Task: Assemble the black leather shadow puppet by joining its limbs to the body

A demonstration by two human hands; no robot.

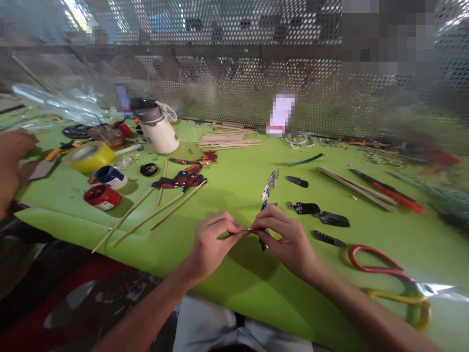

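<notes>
Starting at the far left, another person's hand (10, 161) shows at the edge, then come a yellow tape roll (90, 158), a red pot (102, 197), a blue pot (110, 177) and a white jar (160, 134) on the green table (234, 181). Next along, a dark red figure (181, 181) lies flat, thin sticks (120, 222) running toward the near edge. And now the centre: the left hand (216, 239) has thumb and forefinger pinched on a tiny dark piece (248, 229), and the right hand (287, 237) pinches it from the other side! What it is exactly, too small to tell. Behind the right fingers, a silver-patterned piece (270, 185) is partly hidden; whether it joins the pinched bit, no telling. Looks like delicate fastening or adjusting is the step in hand, and the next move would call for steady fingertips and light pressure. Further right, black cut-outs (335, 219) lie loose, a stick bundle (361, 191) sits beyond them, and large scissors (427, 289) point their blades rightward.
</notes>
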